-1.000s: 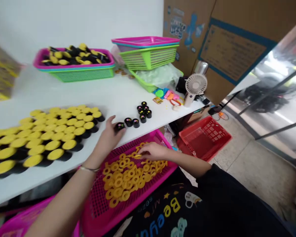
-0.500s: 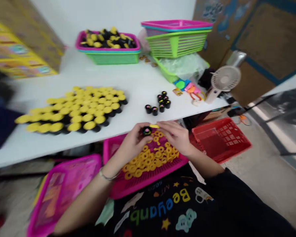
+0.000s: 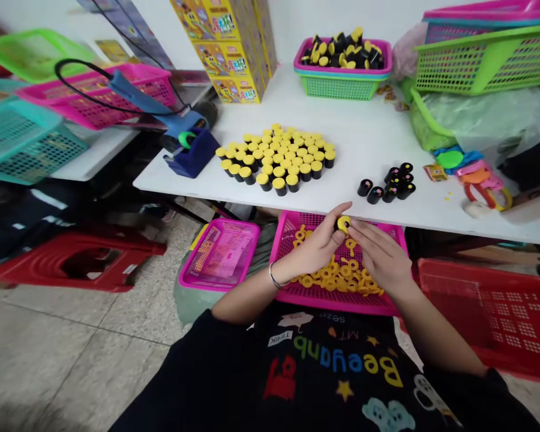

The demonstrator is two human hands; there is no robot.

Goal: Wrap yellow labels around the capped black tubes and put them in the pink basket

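Observation:
My left hand point(image 3: 317, 247) grips a small black cylinder capped with a yellow ring point(image 3: 343, 224), held above the pink basket point(image 3: 389, 234) on my lap. My right hand point(image 3: 381, 257) has its fingers stretched flat against that piece from the right. Loose yellow rings point(image 3: 337, 277) lie in the basket under both hands. On the white table point(image 3: 364, 138) stands a cluster of black cylinders with yellow tops point(image 3: 279, 157). Several uncapped black cylinders point(image 3: 389, 183) sit to its right, near the table's front edge.
A pink-and-green basket of finished pieces point(image 3: 343, 63) stands at the back. Green baskets point(image 3: 486, 57) and a plastic bag are at the right. A blue tape dispenser point(image 3: 191, 150) sits at the table's left end. A red basket point(image 3: 490, 312) and small pink basket point(image 3: 220, 255) rest below.
The view swung left. My left hand took a black cylinder from the table and brought it over the basket; my right hand brought a yellow ring onto it.

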